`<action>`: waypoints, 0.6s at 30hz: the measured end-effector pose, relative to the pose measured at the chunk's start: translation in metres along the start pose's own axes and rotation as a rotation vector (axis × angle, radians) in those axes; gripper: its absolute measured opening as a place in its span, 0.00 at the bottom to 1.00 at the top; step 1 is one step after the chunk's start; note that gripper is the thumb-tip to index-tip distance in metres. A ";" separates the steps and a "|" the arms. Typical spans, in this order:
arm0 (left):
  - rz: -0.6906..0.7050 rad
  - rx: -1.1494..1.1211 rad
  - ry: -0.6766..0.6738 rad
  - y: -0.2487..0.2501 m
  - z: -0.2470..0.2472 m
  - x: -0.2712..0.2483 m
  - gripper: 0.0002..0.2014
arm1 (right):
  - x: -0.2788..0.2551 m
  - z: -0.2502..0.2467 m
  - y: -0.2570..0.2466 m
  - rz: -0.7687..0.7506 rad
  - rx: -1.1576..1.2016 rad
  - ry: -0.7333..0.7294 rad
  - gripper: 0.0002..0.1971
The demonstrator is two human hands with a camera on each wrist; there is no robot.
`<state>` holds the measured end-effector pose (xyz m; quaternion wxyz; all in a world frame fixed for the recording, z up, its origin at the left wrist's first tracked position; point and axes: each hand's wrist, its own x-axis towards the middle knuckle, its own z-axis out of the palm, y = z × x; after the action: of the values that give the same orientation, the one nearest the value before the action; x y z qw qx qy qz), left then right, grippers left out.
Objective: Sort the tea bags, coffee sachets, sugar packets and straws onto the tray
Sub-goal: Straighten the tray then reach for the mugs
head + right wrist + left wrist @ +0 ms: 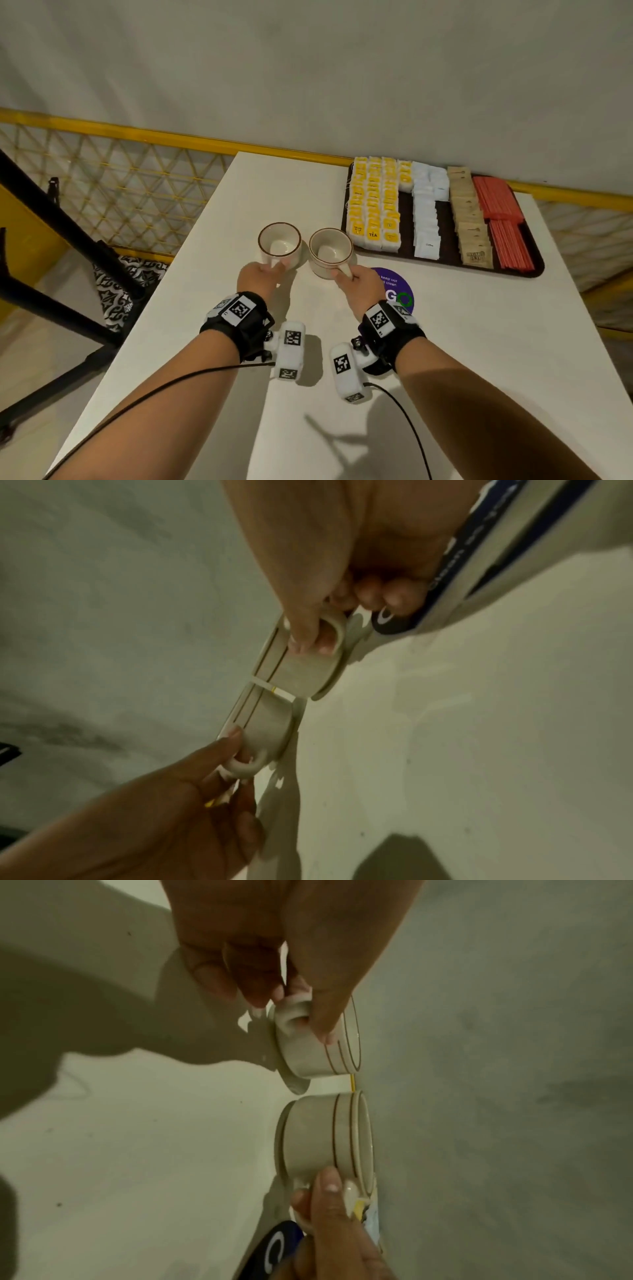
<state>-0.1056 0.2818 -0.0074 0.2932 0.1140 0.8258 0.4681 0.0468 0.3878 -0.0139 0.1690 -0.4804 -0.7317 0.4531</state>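
Our left hand (257,276) pinches the left cup (279,244) by its handle; right hand (359,290) grips the right cup (330,252) likewise, both on the table (212,342). Further right, tray (406,212) holds tea bags (375,202), coffee sachets (426,212), sugar packets (471,219), straws (503,219) in rows.

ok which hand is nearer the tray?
Right. The right hand holds a cup just off the tray, near its front-left corner; the left hand is farther left.
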 end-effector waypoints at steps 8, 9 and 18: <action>0.094 -0.074 -0.022 0.012 -0.008 0.032 0.17 | 0.033 -0.003 -0.021 0.036 0.030 -0.149 0.21; 0.096 -0.092 -0.024 0.020 -0.009 0.041 0.16 | 0.043 -0.005 -0.028 0.054 0.084 -0.154 0.20; 0.109 -0.230 -0.066 0.104 -0.005 0.150 0.10 | 0.155 0.002 -0.087 0.210 0.484 -0.082 0.19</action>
<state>-0.2379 0.4037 0.0256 0.3053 0.1398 0.7493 0.5708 -0.0774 0.5084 0.0274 0.2013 -0.4807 -0.5545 0.6488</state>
